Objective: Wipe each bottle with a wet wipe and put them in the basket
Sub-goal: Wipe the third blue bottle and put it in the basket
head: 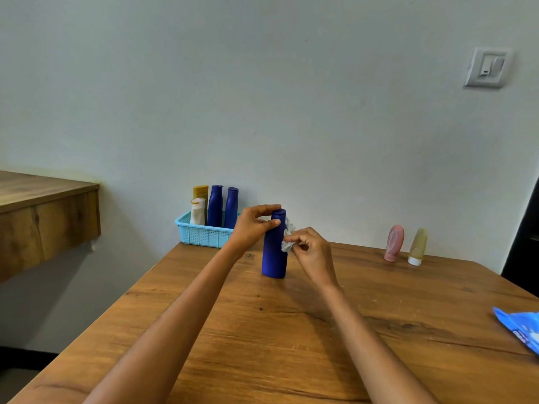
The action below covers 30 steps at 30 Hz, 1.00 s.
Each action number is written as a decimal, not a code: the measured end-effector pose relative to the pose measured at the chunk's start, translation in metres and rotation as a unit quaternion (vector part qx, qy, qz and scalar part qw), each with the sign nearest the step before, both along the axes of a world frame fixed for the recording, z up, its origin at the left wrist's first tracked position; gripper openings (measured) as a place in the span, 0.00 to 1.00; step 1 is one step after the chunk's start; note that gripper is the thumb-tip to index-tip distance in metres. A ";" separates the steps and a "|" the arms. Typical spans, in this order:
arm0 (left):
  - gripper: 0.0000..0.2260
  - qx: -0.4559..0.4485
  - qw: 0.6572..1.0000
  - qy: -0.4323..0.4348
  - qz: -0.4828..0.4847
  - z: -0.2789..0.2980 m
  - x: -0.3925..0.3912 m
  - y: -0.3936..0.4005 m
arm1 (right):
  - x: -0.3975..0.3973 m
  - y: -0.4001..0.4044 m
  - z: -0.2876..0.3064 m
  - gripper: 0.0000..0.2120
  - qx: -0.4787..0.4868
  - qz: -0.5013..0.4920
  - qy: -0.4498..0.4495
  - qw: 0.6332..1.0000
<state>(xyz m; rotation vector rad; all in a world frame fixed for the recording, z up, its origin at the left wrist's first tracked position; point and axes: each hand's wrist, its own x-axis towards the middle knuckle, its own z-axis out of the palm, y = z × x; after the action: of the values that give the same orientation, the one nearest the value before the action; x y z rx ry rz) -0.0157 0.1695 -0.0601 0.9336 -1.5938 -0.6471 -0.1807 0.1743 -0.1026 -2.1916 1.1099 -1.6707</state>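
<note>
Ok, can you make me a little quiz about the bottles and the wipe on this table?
1. True or false: the blue bottle being wiped stands upright on the table.
2. How many bottles already stand in the turquoise basket?
A. two B. four C. six
3. Fill in: the right hand pinches a crumpled ____ against the bottle's side.

Key:
1. True; the left hand grips it near the cap.
2. B; two blue, one white, one yellow. The pink tube and yellowish tube wait outside.
3. Wet wipe.
</note>
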 end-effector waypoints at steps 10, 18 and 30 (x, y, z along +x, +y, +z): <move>0.16 0.000 1.000 -0.003 0.000 0.000 0.003 0.000 | 0.008 0.002 0.011 0.12 -0.021 0.009 -0.043 0.999; 0.16 -0.004 1.000 -0.006 -0.002 0.001 -0.003 0.000 | 0.015 0.001 0.014 0.15 0.026 -0.022 -0.074 0.997; 0.15 -0.006 1.000 -0.001 0.014 0.000 -0.002 0.002 | 0.009 -0.003 0.005 0.06 0.107 -0.018 -0.123 0.986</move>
<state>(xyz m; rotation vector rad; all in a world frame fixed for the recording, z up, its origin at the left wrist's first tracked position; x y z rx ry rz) -0.0177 0.1717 -0.0599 0.9473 -1.5828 -0.6167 -0.1714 0.1713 -0.0974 -1.7903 1.2029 -1.6922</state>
